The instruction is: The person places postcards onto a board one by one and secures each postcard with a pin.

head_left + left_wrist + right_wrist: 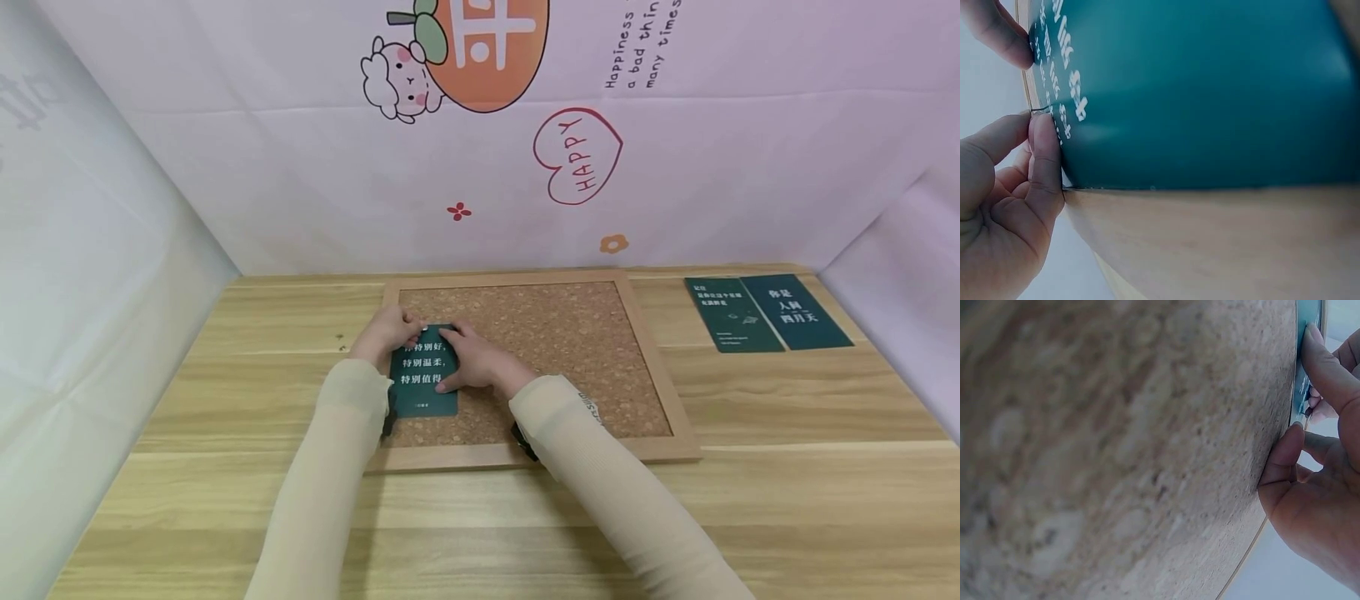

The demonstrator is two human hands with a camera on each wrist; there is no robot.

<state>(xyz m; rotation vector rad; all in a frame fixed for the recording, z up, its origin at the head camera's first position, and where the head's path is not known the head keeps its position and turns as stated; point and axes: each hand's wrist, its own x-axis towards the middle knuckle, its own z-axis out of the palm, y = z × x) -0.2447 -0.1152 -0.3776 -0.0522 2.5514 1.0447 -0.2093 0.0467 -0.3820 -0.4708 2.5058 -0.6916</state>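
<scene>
Green card (422,396) on bd (555,350) under R hand (480,358), L hand (386,335) w/ pin (1040,109)

White printed backdrop (480,158), perhaps fabric, wood-grain table (435,525)

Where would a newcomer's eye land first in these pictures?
Probably on the big orange cartoon fruit at the top of the head view, with a red "HAPPY" heart below and right of it on the white backdrop. Next come the hands on a dark green card at the cork board's left side.
</scene>
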